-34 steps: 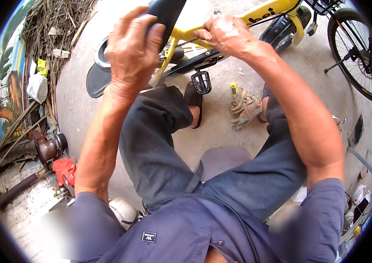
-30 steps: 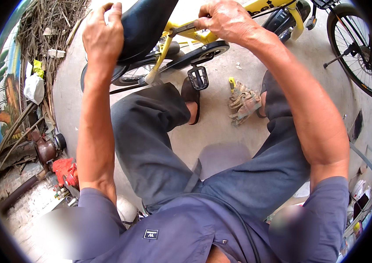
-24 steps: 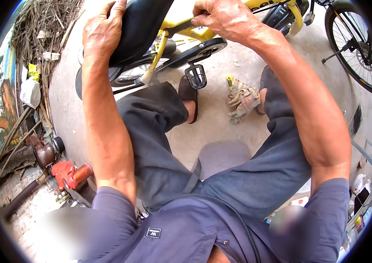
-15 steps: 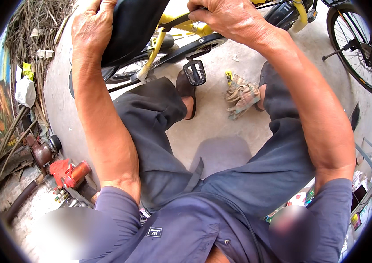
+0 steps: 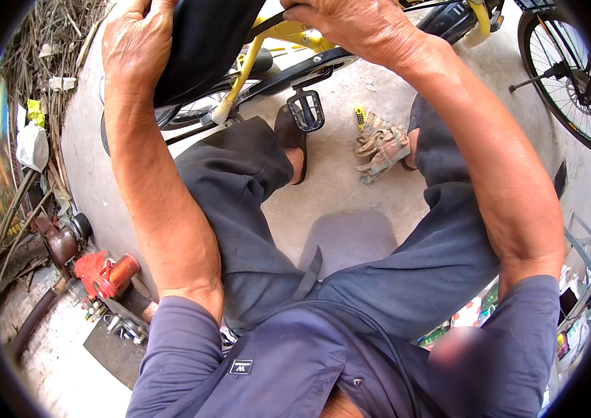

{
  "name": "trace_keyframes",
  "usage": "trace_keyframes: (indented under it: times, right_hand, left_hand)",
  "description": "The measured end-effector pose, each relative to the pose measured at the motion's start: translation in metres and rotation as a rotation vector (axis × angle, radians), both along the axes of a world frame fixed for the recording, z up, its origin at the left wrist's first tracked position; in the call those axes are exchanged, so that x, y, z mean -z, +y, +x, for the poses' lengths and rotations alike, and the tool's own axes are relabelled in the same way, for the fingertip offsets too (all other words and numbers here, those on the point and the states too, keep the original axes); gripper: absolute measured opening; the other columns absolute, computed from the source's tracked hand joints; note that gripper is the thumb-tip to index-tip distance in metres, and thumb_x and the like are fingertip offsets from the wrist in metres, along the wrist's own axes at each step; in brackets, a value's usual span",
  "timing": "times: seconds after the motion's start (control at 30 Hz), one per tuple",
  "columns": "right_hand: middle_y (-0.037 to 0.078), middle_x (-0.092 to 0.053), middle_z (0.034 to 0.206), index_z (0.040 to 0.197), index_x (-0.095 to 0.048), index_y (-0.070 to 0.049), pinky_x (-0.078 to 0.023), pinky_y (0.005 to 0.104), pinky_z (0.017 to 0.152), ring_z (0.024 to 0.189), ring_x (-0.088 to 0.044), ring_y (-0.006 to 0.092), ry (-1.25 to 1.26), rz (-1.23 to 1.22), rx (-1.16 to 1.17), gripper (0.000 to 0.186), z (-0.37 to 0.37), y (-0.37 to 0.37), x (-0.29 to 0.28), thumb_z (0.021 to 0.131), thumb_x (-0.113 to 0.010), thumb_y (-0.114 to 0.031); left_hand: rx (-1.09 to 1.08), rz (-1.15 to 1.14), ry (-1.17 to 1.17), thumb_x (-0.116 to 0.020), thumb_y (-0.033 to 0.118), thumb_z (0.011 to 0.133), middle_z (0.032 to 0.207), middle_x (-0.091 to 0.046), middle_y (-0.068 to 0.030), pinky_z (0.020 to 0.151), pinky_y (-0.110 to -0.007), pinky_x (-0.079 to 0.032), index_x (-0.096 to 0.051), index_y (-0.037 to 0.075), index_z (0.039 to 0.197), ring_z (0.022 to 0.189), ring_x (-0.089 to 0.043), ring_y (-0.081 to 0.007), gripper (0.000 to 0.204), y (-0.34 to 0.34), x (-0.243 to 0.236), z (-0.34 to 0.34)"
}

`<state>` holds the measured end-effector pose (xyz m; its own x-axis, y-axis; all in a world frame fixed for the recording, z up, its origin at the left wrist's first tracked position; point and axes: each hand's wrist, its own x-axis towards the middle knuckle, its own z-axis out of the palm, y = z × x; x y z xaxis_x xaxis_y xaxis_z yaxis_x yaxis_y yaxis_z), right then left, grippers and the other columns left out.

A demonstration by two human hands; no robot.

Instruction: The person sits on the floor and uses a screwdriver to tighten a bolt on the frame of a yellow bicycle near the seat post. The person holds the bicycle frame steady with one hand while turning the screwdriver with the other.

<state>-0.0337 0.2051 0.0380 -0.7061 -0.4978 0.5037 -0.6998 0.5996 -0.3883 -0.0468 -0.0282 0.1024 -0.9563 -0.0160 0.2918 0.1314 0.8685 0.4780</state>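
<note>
At the top edge stands a yellow bicycle (image 5: 247, 66), with a large smooth black bicycle seat (image 5: 198, 52) on the near side. My left hand (image 5: 140, 45) grips the seat's left side; its fingertips are cut off by the edge of the view. My right hand (image 5: 358, 24) is closed, thumb and fingers pinching a thin black strip (image 5: 267, 25) that runs across to the seat beside the yellow frame. What exactly this strip is, I cannot tell. Below the frame hangs a black pedal (image 5: 305, 110), close to my left foot.
Between my feet lie crumpled work gloves (image 5: 381, 145) and a small yellow-and-black object (image 5: 359, 116). Another bicycle's wheel (image 5: 567, 80) stands at right. Dry brush (image 5: 51, 42) piles up at far left, above a red cylindrical tool (image 5: 120, 274). Assorted clutter (image 5: 578, 299) lies at lower right.
Both hands and the black seat have shifted slightly up and left in the view, and the whole scene has moved a little with them. Both grips remain.
</note>
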Motion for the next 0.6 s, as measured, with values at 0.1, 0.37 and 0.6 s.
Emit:
trace_keyframes:
  times: [0.1,0.37,0.6]
  right_hand:
    - [0.014,-0.058,0.072,0.074,-0.057,-0.005,-0.048,0.0403,0.059,0.068,-0.061,0.0316,0.096,0.021,-0.006,0.014,-0.001,-0.002,0.002,0.079,-0.062,-0.018]
    - [0.014,-0.057,0.071,0.072,-0.055,-0.005,-0.047,0.0413,0.059,0.066,-0.060,0.0317,0.045,0.047,0.009,0.021,-0.003,0.000,0.011,0.080,-0.064,-0.021]
    - [0.015,-0.057,0.070,0.071,-0.056,-0.004,-0.047,0.0426,0.059,0.065,-0.059,0.0333,0.009,0.039,0.039,0.022,0.000,-0.001,0.010,0.081,-0.065,-0.022]
  left_hand:
    - [0.049,0.000,0.098,-0.062,0.027,0.089,0.075,-0.061,-0.0091,0.068,-0.031,-0.046,-0.066,-0.002,0.092,0.072,-0.059,-0.0176,0.029,0.020,-0.008,0.015]
    - [0.065,0.068,0.070,-0.060,0.024,0.090,0.083,-0.063,-0.0111,0.073,-0.030,-0.045,-0.066,-0.003,0.095,0.079,-0.058,-0.0175,0.028,0.032,-0.012,0.025]
    - [0.033,0.233,-0.066,-0.060,0.024,0.090,0.086,-0.064,-0.0124,0.074,-0.031,-0.045,-0.065,-0.003,0.096,0.081,-0.060,-0.0194,0.028,0.013,-0.008,0.010]
